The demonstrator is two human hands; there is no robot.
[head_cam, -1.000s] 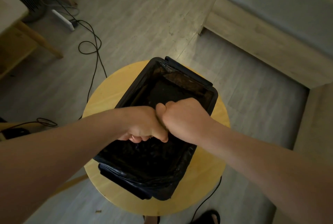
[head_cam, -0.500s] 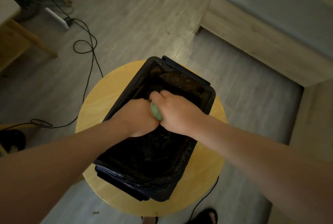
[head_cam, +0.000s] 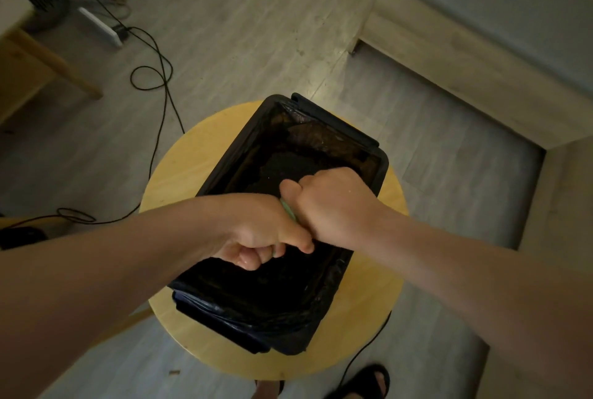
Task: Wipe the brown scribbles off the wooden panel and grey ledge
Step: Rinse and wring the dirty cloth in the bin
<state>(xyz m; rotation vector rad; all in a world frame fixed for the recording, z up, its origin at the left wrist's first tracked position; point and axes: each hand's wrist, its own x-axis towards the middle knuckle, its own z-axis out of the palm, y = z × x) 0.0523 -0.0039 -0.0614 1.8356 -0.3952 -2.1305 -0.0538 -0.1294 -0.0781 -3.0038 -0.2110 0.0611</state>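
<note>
Both my fists meet over a black bin (head_cam: 380,157) lined with a black bag. Between them shows a strip of a green cloth (head_cam: 287,213), and both hands grip it tightly. My left hand (head_cam: 260,231) is turned knuckles down, its curled fingers facing me. My right hand (head_cam: 330,206) shows its back, thumb up. Most of the cloth is hidden inside the fists. The wooden panel (head_cam: 465,77) and the grey ledge (head_cam: 500,3) on top of it lie at the upper right, far from my hands.
The bin stands on a round wooden stool (head_cam: 179,167). A black cable (head_cam: 160,77) loops over the floor at left from a white power strip (head_cam: 101,26). A wooden table leg (head_cam: 54,64) is at far left. My sandalled foot (head_cam: 365,382) is below the stool.
My fists have twisted against each other around the cloth: the left has rolled knuckles down and nearer, the right has risen. The view has shifted slightly.
</note>
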